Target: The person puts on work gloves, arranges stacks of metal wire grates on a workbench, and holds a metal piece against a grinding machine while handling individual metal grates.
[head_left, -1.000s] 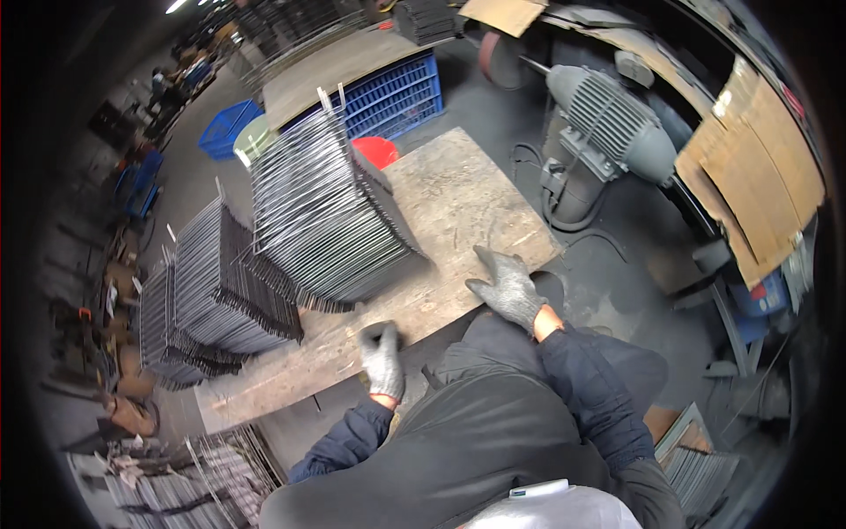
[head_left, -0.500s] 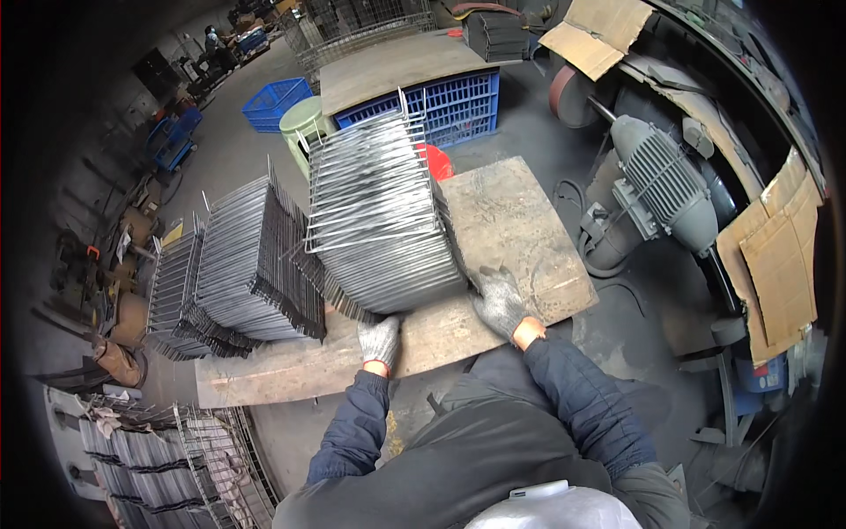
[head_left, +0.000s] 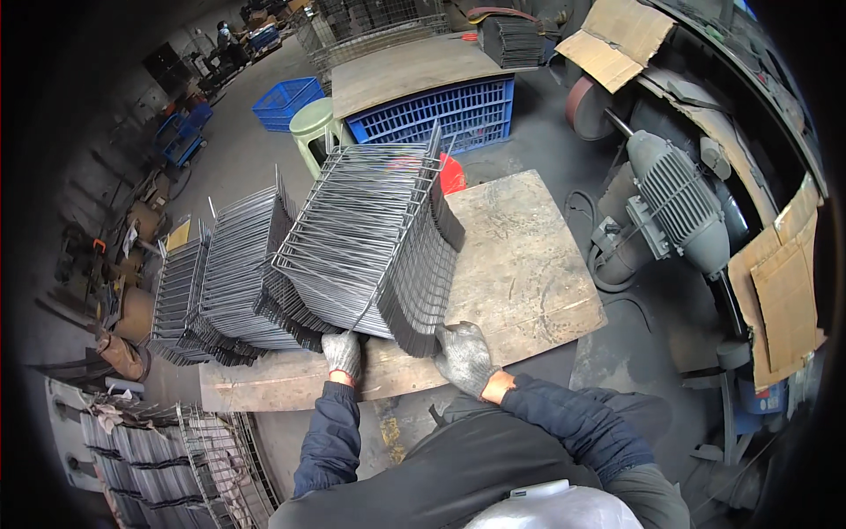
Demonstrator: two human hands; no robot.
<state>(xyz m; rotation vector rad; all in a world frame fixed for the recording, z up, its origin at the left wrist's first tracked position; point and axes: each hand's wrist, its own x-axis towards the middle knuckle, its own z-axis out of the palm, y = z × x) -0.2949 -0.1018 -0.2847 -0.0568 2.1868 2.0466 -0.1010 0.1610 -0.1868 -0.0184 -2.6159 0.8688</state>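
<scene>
On the near part of the wooden table (head_left: 529, 264), between the two hands: large stack of wire racks (head_left: 361, 238), grey metal, many thin rods closely nested, uppermost rack tilted toward the wearer. Long wire ends project at its far right corner.

Left hand (head_left: 342, 354), grey knit glove: at the stack's lower near-left corner, fingertips hidden against the metal; cannot tell whether it grips. Right hand (head_left: 469, 360), same kind of glove: at the lower near-right corner, fingers bent, thumb side toward the racks; contact apparent, closure cannot be told. Both forearms in dark blue sleeves.

Left of the large stack: middle stack (head_left: 238, 260), just beside it, similar rods; then leftmost stack (head_left: 179, 286), lower, next to the middle one. Both on the same table.

Beyond the table: red bucket (head_left: 453, 175), partly masked by the racks; pale green stool (head_left: 315, 123); blue crate (head_left: 432, 119) under a flat board (head_left: 405, 70); blue basket (head_left: 288, 101) on the floor.

Right side: grey finned motor (head_left: 679, 203), shaft leading to a reddish-rimmed wheel (head_left: 589, 108); bent cardboard (head_left: 775, 291) near it. Below the cardboard, blue container (head_left: 768, 397) with pale markings, too small to read.

Lower left: wire basket (head_left: 229, 458) beside layered grey pieces (head_left: 145, 467).
</scene>
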